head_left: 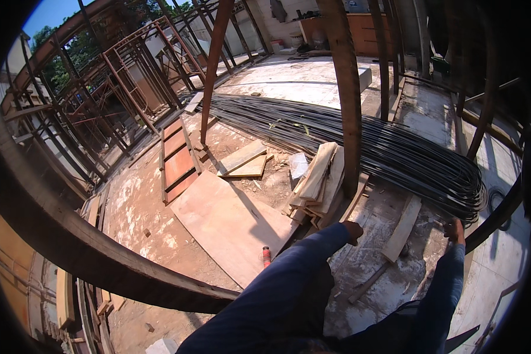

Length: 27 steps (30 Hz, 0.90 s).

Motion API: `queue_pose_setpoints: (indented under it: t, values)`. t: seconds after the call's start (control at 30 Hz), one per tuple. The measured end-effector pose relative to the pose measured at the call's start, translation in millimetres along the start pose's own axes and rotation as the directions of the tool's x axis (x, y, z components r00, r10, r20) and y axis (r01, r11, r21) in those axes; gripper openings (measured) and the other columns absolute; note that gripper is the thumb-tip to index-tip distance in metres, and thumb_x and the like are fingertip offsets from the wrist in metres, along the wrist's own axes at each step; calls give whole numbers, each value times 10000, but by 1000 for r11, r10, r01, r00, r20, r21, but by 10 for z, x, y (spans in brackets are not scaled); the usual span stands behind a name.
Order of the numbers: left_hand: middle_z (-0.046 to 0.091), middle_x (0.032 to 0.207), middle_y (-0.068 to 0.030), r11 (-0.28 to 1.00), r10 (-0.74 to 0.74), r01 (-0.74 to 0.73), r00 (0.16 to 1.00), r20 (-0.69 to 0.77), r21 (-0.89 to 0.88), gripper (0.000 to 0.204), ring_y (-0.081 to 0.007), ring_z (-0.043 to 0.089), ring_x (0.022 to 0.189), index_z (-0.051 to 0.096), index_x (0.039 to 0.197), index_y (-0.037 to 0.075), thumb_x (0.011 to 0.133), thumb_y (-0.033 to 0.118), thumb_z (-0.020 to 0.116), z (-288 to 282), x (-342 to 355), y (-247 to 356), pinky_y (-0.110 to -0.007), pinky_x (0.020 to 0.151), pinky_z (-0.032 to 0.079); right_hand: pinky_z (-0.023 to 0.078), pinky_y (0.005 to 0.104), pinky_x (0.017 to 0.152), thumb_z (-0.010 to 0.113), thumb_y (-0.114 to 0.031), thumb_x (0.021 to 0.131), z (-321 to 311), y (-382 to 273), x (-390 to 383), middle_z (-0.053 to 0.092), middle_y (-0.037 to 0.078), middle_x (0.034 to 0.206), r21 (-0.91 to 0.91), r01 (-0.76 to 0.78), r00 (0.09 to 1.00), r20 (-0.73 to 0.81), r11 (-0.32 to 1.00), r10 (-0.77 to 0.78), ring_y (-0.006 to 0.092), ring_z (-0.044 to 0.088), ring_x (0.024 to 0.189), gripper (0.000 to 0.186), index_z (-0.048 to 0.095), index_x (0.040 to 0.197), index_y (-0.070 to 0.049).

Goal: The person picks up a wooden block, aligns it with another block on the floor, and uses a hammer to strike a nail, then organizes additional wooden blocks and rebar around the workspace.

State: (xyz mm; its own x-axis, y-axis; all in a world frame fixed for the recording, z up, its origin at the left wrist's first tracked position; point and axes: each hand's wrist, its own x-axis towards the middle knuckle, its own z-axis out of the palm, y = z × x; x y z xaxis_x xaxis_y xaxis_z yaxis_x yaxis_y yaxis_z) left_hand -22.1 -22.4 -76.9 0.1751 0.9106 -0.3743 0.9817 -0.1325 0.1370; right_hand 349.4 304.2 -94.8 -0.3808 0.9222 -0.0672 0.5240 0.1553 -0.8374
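Note:
My left hand (353, 232) is closed in a fist above the pale ground, just right of a stack of short boards (317, 183). Whatever its fingers hold, if anything, is hidden. Farther right, my right hand (454, 230) has its fingers curled beside the bent end of a long bundle of dark steel bars (419, 159); I cannot make out anything in it, nor whether it touches the bars. Between my hands a loose plank (402, 229) lies on the ground. Left of my left forearm, a small red cylindrical object (266, 256) lies on a plywood sheet (230, 221).
Upright timber posts (343, 88) stand close in front. A thick beam (100, 253) curves across the left. Beyond the plywood lie a framed orange panel (177, 156) and loose boards (245, 158). Metal scaffolding (127, 88) rises at the far left. A dark pointed blade (463, 338) shows at lower right.

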Motion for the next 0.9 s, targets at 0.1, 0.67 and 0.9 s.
queue_pose_setpoints:
  t: [0.1,0.67,0.9]
  values:
    - [621,1050,-153,1000,-11,11,999,42,13,438,-325,580,1025,613,1055,69,742,367,684,-8,-6,16,-433,847,474,374,293,379,637,-137,804,-47,-310,-230,575,62,627,-149,-43,996,73,988,54,159,580,488,123,595,826,-23]
    - [603,1133,-152,995,14,-4,996,87,-105,438,-321,567,1073,565,1152,78,824,363,625,-319,-41,94,-429,899,465,498,322,636,705,-269,779,-389,-290,-353,654,98,803,-194,-65,994,72,979,80,177,623,698,332,637,973,-9]
    - [604,1122,-157,995,-3,12,996,92,-97,442,-326,571,1063,566,1167,66,834,352,622,-474,-76,201,-424,899,468,452,271,568,706,-240,817,-520,-96,-364,629,72,781,-26,-117,987,107,993,119,133,568,660,283,611,932,1]
